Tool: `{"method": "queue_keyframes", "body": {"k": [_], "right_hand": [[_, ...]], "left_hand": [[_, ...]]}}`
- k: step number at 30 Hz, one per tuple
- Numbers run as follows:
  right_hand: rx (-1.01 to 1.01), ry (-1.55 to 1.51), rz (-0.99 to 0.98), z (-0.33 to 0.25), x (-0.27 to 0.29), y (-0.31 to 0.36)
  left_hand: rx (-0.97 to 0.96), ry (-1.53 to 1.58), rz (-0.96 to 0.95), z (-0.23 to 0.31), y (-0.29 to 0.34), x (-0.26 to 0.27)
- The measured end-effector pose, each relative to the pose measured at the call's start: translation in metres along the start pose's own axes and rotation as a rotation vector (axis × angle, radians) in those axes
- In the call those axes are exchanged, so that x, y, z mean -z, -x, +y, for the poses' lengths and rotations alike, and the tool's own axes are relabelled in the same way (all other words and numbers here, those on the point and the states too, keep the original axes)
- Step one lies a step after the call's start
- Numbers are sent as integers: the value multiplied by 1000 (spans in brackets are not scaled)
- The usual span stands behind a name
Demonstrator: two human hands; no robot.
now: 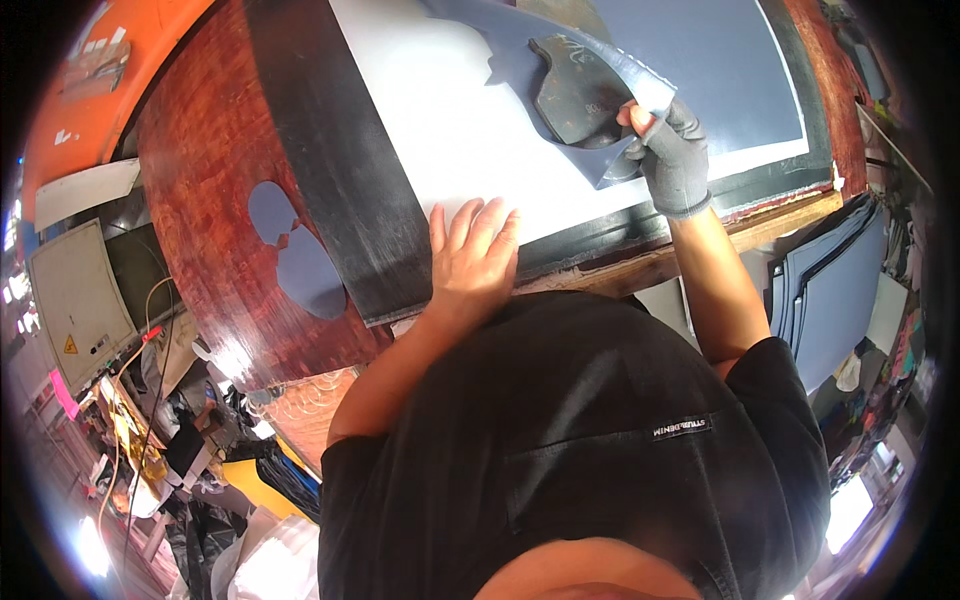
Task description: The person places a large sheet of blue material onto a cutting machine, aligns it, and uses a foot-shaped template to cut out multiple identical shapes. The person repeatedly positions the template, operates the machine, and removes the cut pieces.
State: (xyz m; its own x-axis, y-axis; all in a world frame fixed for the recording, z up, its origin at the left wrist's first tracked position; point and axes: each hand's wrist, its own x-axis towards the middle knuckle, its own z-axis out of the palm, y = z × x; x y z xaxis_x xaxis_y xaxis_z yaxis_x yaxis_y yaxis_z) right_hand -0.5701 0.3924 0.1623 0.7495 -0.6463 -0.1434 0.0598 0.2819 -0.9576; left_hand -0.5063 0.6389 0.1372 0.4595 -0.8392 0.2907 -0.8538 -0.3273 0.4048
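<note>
My bare left hand rests on the near edge of a white board, its fingers spread and nothing in them. In a grey glove with bare fingertips, my right hand pinches the near edge of a blue-grey sheet. That edge curls up beside the fingers and shows a paler, shiny underside. Just left of the hand lies a dark sole-shaped plate, partly covered by the lifted sheet; I cannot tell whether the fingertips touch it.
Two blue-grey cut-outs lie on the red-brown wooden surface at the left. A black mat borders the white board. Stacked blue-grey sheets stand at the right. An orange panel rises at far left, above cables and clutter.
</note>
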Motion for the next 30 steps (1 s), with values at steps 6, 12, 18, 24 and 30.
{"method": "queue_keyframes", "body": {"k": [6, 12, 18, 24, 30], "right_hand": [[-6, -1, -26, 3, 6, -1], [178, 275, -258, 3, -13, 18], [714, 877, -760, 9, -34, 57], [853, 956, -162, 1, 0, 45], [726, 1139, -57, 18, 18, 25]], "left_hand": [[23, -46, -8, -9, 11, 11], [135, -180, 123, -32, 16, 16], [387, 149, 384, -60, 23, 40], [147, -28, 208, -32, 7, 20], [-54, -64, -232, 2, -11, -18]]}}
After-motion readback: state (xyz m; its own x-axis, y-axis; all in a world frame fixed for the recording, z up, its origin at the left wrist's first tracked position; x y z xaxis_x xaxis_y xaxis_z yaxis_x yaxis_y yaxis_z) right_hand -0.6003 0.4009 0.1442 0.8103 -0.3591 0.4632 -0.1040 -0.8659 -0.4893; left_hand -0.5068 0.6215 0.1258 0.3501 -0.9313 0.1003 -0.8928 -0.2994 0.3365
